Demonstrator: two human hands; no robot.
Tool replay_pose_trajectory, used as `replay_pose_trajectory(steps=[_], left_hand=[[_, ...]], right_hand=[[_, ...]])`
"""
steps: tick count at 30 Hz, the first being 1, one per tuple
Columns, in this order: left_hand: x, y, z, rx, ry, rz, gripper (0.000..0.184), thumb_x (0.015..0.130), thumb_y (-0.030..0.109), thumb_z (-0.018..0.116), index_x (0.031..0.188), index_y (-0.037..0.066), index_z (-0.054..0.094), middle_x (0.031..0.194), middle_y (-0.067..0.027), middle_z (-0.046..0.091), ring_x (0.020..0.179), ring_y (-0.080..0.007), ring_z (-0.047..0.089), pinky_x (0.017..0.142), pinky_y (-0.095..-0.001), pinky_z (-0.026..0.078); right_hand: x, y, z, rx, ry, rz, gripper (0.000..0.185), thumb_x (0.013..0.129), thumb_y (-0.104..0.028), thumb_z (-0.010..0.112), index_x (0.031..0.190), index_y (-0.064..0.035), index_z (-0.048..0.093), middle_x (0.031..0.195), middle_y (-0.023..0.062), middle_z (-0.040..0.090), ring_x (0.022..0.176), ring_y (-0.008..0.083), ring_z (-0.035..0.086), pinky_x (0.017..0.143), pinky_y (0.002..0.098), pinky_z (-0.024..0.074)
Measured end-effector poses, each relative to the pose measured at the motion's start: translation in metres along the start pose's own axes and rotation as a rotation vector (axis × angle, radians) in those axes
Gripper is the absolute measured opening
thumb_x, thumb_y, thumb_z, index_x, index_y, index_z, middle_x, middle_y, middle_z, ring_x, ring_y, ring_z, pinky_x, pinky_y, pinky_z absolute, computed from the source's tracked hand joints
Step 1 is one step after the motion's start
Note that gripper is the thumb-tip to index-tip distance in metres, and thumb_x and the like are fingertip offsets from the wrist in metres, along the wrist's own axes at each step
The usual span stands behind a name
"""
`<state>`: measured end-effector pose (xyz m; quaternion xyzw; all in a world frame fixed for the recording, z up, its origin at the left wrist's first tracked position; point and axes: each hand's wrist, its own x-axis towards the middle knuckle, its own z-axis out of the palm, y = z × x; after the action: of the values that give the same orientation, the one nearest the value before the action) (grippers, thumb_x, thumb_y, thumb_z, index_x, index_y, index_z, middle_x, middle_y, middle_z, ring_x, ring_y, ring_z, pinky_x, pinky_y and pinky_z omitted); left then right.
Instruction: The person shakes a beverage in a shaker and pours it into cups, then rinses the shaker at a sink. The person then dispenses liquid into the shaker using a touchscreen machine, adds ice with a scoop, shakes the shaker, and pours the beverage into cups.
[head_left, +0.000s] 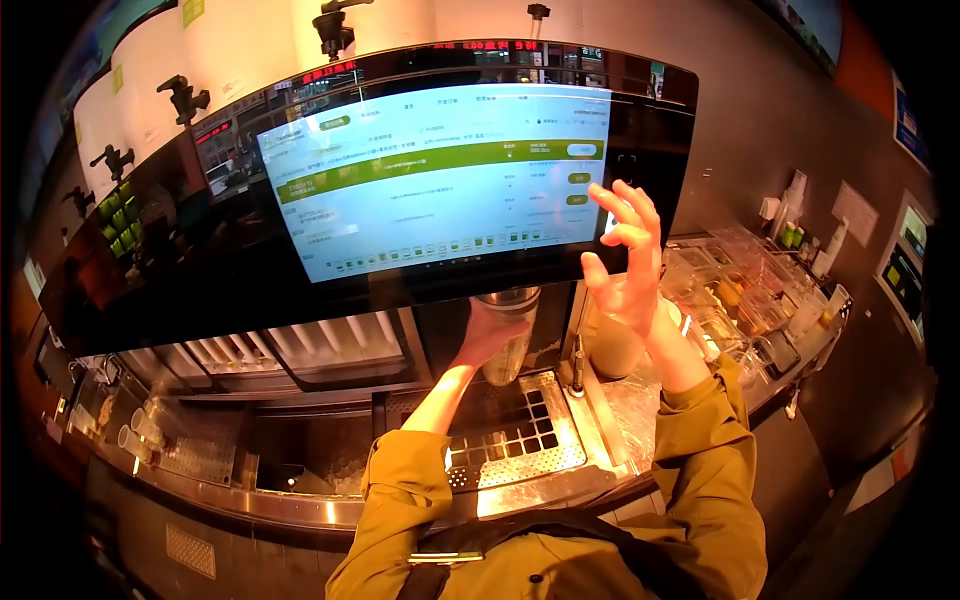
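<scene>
Touchscreen (pixel 430 190) step, likely: right hand (pixel 634 278) spread before it, left hand (pixel 488 334) wrapped round cup (pixel 507 362); next press would need fingertip aim.

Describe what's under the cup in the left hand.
Below the cup, a perforated metal tray shows. Part of its far edge is covered by the cup; whether they touch is unclear.

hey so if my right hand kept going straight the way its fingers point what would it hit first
Your right hand would probably meet the screen first, near the green buttons on its right side. Depth is unclear, so I can't tell how close it is.
</scene>
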<state>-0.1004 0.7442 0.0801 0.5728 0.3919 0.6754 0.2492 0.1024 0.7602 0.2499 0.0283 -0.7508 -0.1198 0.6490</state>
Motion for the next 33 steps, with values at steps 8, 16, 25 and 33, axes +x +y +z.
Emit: replay_pose_trajectory(steps=[8,16,25,33], left_hand=[[-0.002,-0.004,0.0,-0.035,-0.015,-0.011,0.092,0.065,-0.007,0.07,0.135,0.01,0.013,0.131,-0.0097,0.036,0.122,-0.0219,0.039,0.101,-0.0363,0.036],[0.001,-0.01,-0.002,0.042,0.029,0.012,0.098,0.058,0.008,0.079,0.132,0.003,0.015,0.128,-0.0126,0.036,0.121,-0.0236,0.038,0.1,-0.036,0.033],[-0.004,0.013,0.003,0.036,0.011,-0.038,0.097,0.06,0.001,0.076,0.133,0.006,0.013,0.129,-0.0106,0.034,0.121,-0.022,0.037,0.102,-0.0356,0.033],[-0.003,0.003,0.0,0.059,0.035,-0.028,0.095,0.061,0.002,0.076,0.131,0.003,0.013,0.128,-0.0128,0.036,0.121,-0.0224,0.038,0.102,-0.0355,0.032]], right_hand=[[0.01,-0.011,0.025,0.055,-0.123,-0.218,0.022,0.066,-0.008,0.064,0.083,-0.0053,0.049,0.112,0.014,0.06,0.108,0.0345,0.053,0.091,0.0502,0.0393],[0.015,-0.002,0.036,0.017,-0.092,-0.203,0.021,0.066,-0.005,0.063,0.082,-0.0062,0.049,0.113,0.0146,0.06,0.112,0.0336,0.05,0.099,0.0471,0.0328],[0.013,0.002,0.032,-0.014,-0.056,-0.213,0.019,0.067,-0.005,0.062,0.081,-0.0071,0.048,0.109,0.0127,0.062,0.108,0.0323,0.053,0.098,0.0461,0.0339],[0.018,0.003,0.03,-0.017,-0.086,-0.211,0.02,0.066,-0.004,0.062,0.081,-0.0075,0.049,0.11,0.012,0.062,0.111,0.0317,0.052,0.097,0.046,0.0347]])
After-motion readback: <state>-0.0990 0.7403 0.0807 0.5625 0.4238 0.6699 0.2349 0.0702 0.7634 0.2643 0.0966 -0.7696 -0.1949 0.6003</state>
